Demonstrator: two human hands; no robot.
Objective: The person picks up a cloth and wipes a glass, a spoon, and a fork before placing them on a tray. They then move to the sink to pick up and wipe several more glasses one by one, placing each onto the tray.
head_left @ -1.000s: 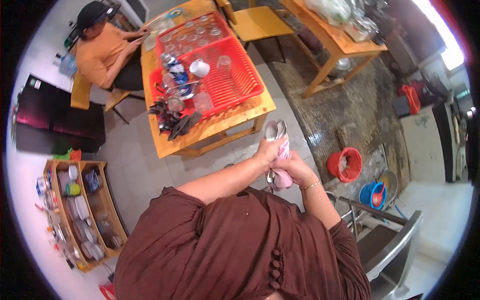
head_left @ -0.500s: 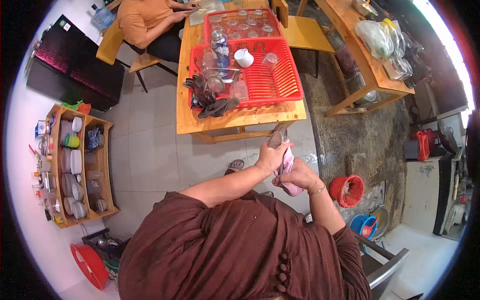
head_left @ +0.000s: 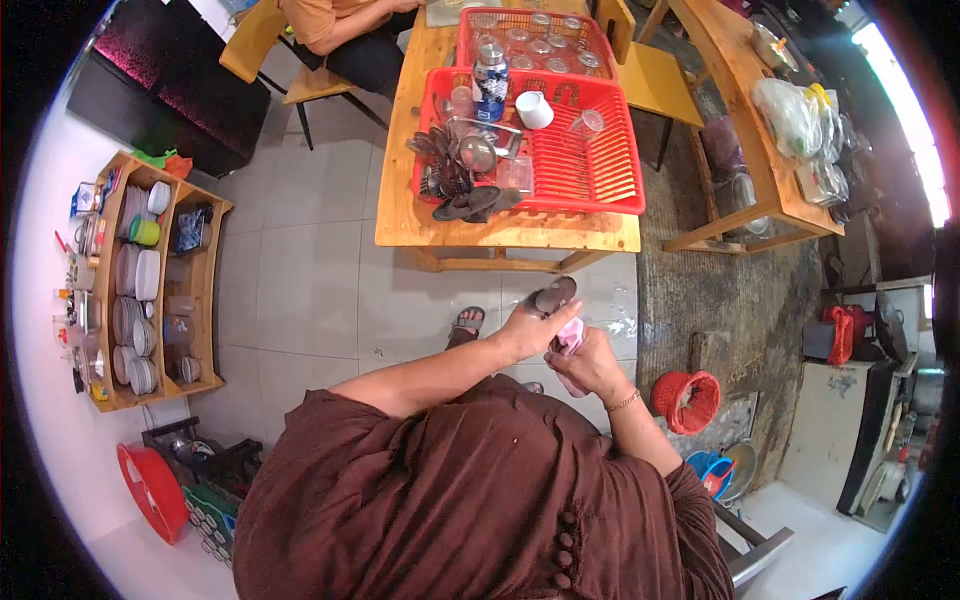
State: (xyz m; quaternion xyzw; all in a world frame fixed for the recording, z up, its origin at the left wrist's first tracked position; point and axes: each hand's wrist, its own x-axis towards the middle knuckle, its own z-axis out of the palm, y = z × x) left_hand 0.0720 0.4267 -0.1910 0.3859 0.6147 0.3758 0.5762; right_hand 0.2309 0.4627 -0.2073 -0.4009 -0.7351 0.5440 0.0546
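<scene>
My left hand is closed around spoons, their dark oval bowls sticking out past my fingers. A pink cloth wraps the handles, and my right hand grips it just behind and to the right of my left. Both hands are in front of my body, short of the wooden table. On that table a red dish rack holds a bundle of dark cutlery, a blue patterned bottle, a white mug and a clear glass.
Behind the rack stands a red basket of upturned glasses. A person in an orange top sits at the table's far left. Dishes fill a wooden shelf on the left. A red bin stands on the floor at right.
The view has shifted, so the table and racks appear farther right. My hands have turned the spoons and the cloth slightly, and less of the cloth shows below my right hand.
</scene>
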